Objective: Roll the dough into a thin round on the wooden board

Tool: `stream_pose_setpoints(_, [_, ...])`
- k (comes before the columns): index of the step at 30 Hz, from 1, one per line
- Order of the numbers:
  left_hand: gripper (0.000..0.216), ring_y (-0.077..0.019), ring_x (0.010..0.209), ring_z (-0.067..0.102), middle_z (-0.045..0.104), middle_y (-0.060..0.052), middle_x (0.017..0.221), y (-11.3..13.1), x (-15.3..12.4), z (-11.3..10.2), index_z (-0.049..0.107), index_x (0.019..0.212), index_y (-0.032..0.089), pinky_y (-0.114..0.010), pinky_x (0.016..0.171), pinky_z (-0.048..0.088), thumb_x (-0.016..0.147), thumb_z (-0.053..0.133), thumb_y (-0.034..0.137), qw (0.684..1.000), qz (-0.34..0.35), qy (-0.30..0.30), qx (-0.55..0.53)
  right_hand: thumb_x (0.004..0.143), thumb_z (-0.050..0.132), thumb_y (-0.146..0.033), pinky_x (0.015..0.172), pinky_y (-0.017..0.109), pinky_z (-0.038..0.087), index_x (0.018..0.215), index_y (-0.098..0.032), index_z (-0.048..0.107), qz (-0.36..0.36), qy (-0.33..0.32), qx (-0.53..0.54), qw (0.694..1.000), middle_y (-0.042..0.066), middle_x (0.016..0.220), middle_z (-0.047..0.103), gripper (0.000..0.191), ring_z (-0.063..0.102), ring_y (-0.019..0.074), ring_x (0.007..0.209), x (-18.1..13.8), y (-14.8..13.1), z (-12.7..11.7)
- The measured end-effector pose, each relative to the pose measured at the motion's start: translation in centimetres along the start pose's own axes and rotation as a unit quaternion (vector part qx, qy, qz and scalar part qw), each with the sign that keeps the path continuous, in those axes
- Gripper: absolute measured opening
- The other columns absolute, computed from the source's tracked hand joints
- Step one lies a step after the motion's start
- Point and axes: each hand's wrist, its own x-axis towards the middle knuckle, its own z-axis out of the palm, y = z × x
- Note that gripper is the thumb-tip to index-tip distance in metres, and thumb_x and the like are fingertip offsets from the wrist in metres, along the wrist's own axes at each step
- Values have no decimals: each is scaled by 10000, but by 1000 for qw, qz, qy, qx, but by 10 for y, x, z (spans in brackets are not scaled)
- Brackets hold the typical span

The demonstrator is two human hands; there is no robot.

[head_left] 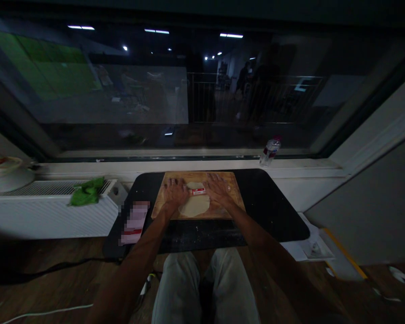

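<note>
A pale sheet of dough (pixel 195 204) lies on a wooden board (pixel 234 191) on the black table (pixel 273 211). Across it sits a roller with a red-and-white label (pixel 197 191); the left hand (pixel 174 192) and right hand (pixel 218 189) press on its ends, fingers spread flat rather than gripping. Rolling out seems under way, and even pressure from both palms matters next. A water bottle (pixel 270 152) stands on the sill beyond.

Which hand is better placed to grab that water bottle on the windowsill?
Probably the right hand: the water bottle stands up and to its right, whereas the left hand would have to cross over the dough.
</note>
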Motion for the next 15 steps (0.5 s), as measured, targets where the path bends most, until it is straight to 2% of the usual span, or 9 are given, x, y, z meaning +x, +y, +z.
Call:
stream_pose_setpoints(5, [468, -414, 1455, 593, 708, -225, 1504, -2, 21, -2, 751, 1391, 168, -569, 1163, 475, 1099, 425, 332, 1000, -1, -2, -4, 1197, 291, -545, 1380, 523, 242, 1811, -205, 392, 16, 12, 14, 1000, 133, 1795, 503, 709, 404, 328, 1658, 17, -2, -4])
stream_pose_setpoints(10, [458, -410, 1416, 606, 712, -231, 1479, -4, 45, 0, 763, 1333, 150, -569, 1153, 478, 1102, 414, 337, 1000, -12, 6, -14, 1201, 219, -541, 1311, 588, 336, 1809, -248, 404, 63, -18, 29, 997, 168, 1699, 602, 700, 490, 370, 1582, 40, -6, -11])
stream_pose_setpoints(15, [450, -385, 1394, 611, 710, -244, 1437, -7, 68, 1, 724, 1362, 124, -526, 1130, 507, 1109, 411, 325, 1000, -10, -6, -26, 1206, 207, -531, 1263, 645, 382, 1691, -237, 558, 91, -25, 43, 995, 190, 1641, 633, 667, 518, 398, 1537, 61, -6, -13])
